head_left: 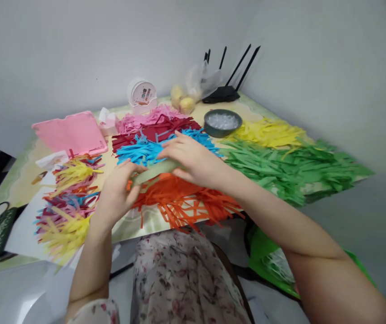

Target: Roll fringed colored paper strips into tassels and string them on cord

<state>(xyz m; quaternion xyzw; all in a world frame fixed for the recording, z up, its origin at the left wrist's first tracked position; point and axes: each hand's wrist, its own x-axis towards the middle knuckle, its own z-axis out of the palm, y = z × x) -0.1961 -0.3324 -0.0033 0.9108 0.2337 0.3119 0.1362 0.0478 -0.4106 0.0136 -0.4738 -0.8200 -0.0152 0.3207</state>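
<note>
My left hand [118, 191] and my right hand [194, 159] together hold a pale green paper strip [155, 170] just above the table edge. The left fingers pinch its left end. The right hand curls over its right end. Beneath the strip lies a pile of orange paper strips [182, 200]. A pile of blue strips [142, 150] lies just beyond the hands, with dark red strips [159, 130] and pink strips [145, 118] behind it.
Green strips [280, 168] and yellow strips [269, 132] cover the right of the table. Mixed coloured strips [69, 198] lie on white paper at left. A dark bowl [222, 122], pink board [73, 132], white tub [142, 95], bagged fruit [186, 101] and router [226, 92] stand behind.
</note>
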